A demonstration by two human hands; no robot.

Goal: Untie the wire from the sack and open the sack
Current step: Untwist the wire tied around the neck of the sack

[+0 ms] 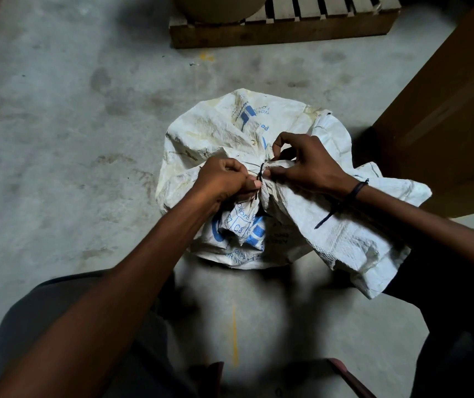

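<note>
Both hands' fingers (254,183) pinch the wire (260,175) around the sack (207,130) neck.

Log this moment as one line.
stage: untying | wire: still around sack neck | left hand: pinching wire | right hand: pinching neck | sack: closed

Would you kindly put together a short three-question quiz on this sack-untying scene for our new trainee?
1. True or false: the dark wire is wound around the gathered neck of the white sack.
2. Which hand wears a dark wristband: A) left, B) right, C) neither?
3. Fill in: behind the sack, on the concrete floor, stands a wooden ____.

Key
1. True; the left hand and right hand both pinch at the wire, each grip closed.
2. B.
3. Pallet.
</note>
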